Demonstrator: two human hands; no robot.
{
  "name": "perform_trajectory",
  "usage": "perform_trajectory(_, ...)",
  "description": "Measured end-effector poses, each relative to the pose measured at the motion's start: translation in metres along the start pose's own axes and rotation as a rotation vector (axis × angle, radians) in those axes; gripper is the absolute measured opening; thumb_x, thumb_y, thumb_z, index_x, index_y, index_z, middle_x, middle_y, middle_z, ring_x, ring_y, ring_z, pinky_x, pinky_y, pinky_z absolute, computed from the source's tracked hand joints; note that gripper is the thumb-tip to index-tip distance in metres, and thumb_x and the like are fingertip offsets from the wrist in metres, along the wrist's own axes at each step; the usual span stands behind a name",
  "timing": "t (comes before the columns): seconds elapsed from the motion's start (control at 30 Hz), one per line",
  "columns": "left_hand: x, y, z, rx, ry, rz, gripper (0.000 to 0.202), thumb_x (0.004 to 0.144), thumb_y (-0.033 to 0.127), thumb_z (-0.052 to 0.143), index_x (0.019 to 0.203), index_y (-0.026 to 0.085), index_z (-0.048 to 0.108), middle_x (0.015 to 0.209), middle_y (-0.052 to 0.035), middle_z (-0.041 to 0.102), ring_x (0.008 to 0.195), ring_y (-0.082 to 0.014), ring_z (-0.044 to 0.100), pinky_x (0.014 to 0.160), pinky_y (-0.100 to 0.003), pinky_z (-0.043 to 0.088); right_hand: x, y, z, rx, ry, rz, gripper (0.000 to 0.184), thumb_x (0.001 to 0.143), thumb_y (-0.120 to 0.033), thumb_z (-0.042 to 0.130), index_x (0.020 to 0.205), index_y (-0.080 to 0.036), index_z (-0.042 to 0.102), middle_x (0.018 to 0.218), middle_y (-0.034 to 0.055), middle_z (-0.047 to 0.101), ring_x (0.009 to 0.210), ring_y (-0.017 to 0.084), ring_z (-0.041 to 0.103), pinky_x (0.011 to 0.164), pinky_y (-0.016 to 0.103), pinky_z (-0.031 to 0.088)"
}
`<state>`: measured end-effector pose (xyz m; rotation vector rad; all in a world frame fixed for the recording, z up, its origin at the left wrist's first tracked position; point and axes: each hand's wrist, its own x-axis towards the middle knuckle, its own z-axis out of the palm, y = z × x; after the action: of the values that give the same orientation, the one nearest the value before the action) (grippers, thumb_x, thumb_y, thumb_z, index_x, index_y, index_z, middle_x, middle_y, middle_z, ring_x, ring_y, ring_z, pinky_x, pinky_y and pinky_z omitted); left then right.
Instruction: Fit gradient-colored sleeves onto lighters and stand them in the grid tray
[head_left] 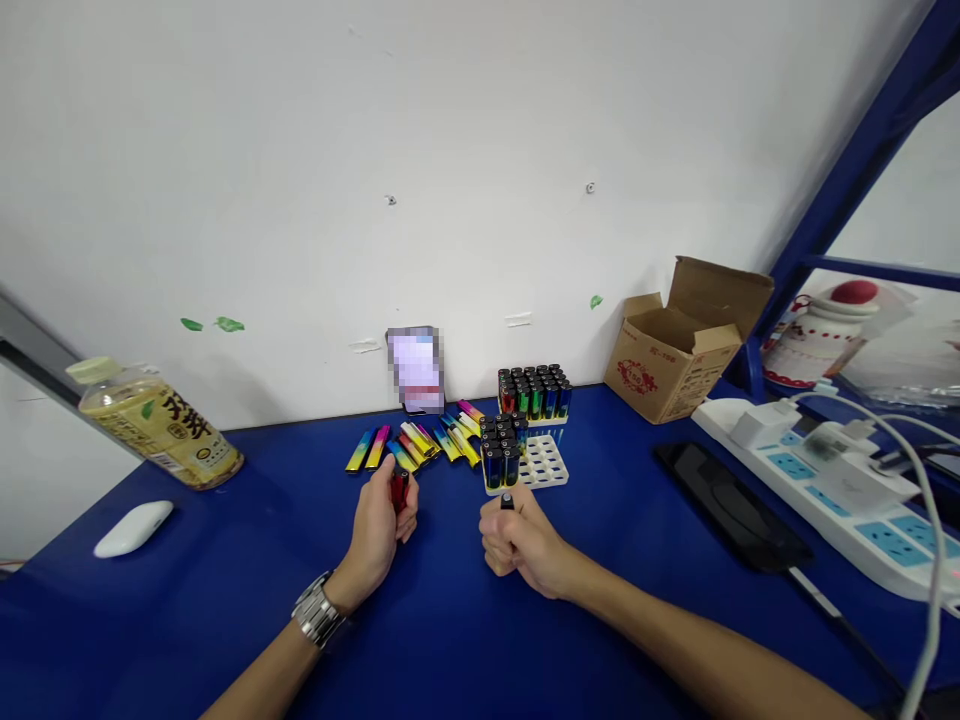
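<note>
My left hand (380,515) is closed around small red tubes (400,487) with dark tops, their kind not clear. To the right, my right hand (517,540) makes a fist with its thumb up, around a black-topped tube (508,501); its body is hidden by the fingers. Just beyond that hand is a white perforated tray (553,473), its left part filled with black-topped blue tubes (502,465). A second group of black-topped tubes (535,397) in red, green and blue stands behind it. Flat shiny sleeves (360,450) in yellow, pink and blue lie loose beyond my left hand.
A phone (417,372) leans on the wall. A tilted drink bottle (161,425) and a white earbud case (135,528) are at left. To the right are an open cardboard box (664,355), a black phone (731,505) on a cable and a power strip (795,460) with plugs.
</note>
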<state>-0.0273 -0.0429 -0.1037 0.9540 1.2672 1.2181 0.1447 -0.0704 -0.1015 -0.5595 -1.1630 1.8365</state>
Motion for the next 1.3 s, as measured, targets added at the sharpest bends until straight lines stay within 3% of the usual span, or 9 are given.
perform_trajectory(0.1, 0.0, -0.001, 0.0, -0.001, 0.0, -0.001, 0.055, 0.082, 0.06, 0.04, 0.045, 0.018, 0.042, 0.032, 0.0077, 0.027, 0.026, -0.0042, 0.024, 0.031, -0.018, 0.025, 0.001, -0.011, -0.006, 0.113, -0.066, -0.141, 0.052, 0.073, -0.056, 0.06, 0.043, -0.02, 0.038, 0.035, -0.0098, 0.026, 0.032, 0.003, 0.019, 0.037, 0.021, 0.017)
perform_trajectory(0.2, 0.001, -0.001, -0.001, -0.001, -0.011, 0.002, 0.054, 0.084, 0.058, 0.04, 0.046, 0.019, 0.042, 0.032, 0.0074, 0.028, 0.027, -0.0045, 0.025, 0.031, -0.018, 0.026, 0.003, -0.032, -0.018, 0.148, 0.076, -0.31, 0.063, 0.079, -0.074, 0.036, 0.056, -0.018, 0.052, 0.041, -0.0053, 0.035, 0.038, 0.009, 0.032, 0.043, 0.025, 0.028)
perform_trajectory(0.3, 0.001, -0.002, -0.001, 0.003, -0.017, 0.007, 0.054, 0.084, 0.057, 0.04, 0.046, 0.018, 0.043, 0.032, 0.0072, 0.029, 0.027, -0.0046, 0.026, 0.031, -0.018, 0.026, 0.007, -0.048, -0.037, 0.026, 0.32, -0.445, 0.051, 0.087, -0.063, 0.039, 0.077, -0.019, 0.061, 0.052, -0.0033, 0.042, 0.048, 0.012, 0.04, 0.053, 0.028, 0.037)
perform_trajectory(0.4, 0.001, -0.001, -0.001, 0.002, -0.015, 0.008, 0.054, 0.084, 0.057, 0.04, 0.046, 0.018, 0.044, 0.032, 0.0072, 0.028, 0.027, -0.0045, 0.025, 0.031, -0.018, 0.026, 0.012, -0.05, -0.061, -0.272, 0.506, -0.534, 0.042, 0.084, -0.061, 0.05, 0.081, -0.021, 0.065, 0.074, 0.0021, 0.056, 0.074, 0.017, 0.052, 0.067, 0.03, 0.042)
perform_trajectory(0.53, 0.001, -0.002, -0.001, 0.002, -0.014, 0.012, 0.054, 0.083, 0.057, 0.041, 0.046, 0.018, 0.044, 0.032, 0.0073, 0.028, 0.026, -0.0047, 0.025, 0.031, -0.018, 0.025, 0.016, -0.044, -0.083, -0.751, 0.452, -0.406, 0.035, 0.074, -0.055, 0.065, 0.071, -0.02, 0.072, 0.075, 0.0049, 0.061, 0.082, 0.021, 0.053, 0.072, 0.034, 0.042)
perform_trajectory(0.73, 0.0, -0.002, -0.001, 0.015, -0.017, 0.015, 0.052, 0.083, 0.055, 0.041, 0.047, 0.018, 0.045, 0.032, 0.0074, 0.028, 0.027, -0.0049, 0.025, 0.032, -0.018, 0.027, 0.017, -0.038, -0.087, -1.099, 0.505, -0.424, 0.036, 0.083, -0.052, 0.054, 0.075, -0.022, 0.072, 0.071, 0.0042, 0.063, 0.072, 0.02, 0.052, 0.074, 0.036, 0.038)
perform_trajectory(1.0, 0.0, -0.001, -0.002, 0.029, -0.026, 0.023, 0.053, 0.084, 0.056, 0.041, 0.047, 0.019, 0.045, 0.033, 0.0067, 0.029, 0.027, -0.0052, 0.026, 0.033, -0.019, 0.028, 0.014, -0.042, -0.083, -1.173, 0.469, -0.445, 0.028, 0.092, -0.037, 0.044, 0.082, -0.021, 0.064, 0.072, 0.0028, 0.068, 0.07, 0.019, 0.054, 0.069, 0.031, 0.037)
perform_trajectory(1.1, 0.0, -0.001, -0.002, 0.028, -0.024, 0.023, 0.053, 0.084, 0.056, 0.041, 0.046, 0.019, 0.045, 0.033, 0.0067, 0.028, 0.027, -0.0052, 0.026, 0.032, -0.019, 0.027, 0.012, -0.046, -0.081, -1.187, 0.42, -0.424, 0.028, 0.095, -0.038, 0.038, 0.084, -0.021, 0.058, 0.074, 0.0014, 0.068, 0.059, 0.016, 0.051, 0.065, 0.029, 0.037)
perform_trajectory(1.3, 0.001, -0.003, -0.003, 0.038, -0.028, 0.029, 0.053, 0.085, 0.055, 0.039, 0.048, 0.019, 0.044, 0.033, 0.0066, 0.028, 0.028, -0.0054, 0.026, 0.032, -0.019, 0.028, 0.011, -0.046, -0.084, -0.961, 0.416, -0.392, 0.024, 0.095, -0.043, 0.036, 0.092, -0.022, 0.048, 0.071, -0.0002, 0.061, 0.06, 0.015, 0.053, 0.062, 0.027, 0.04)
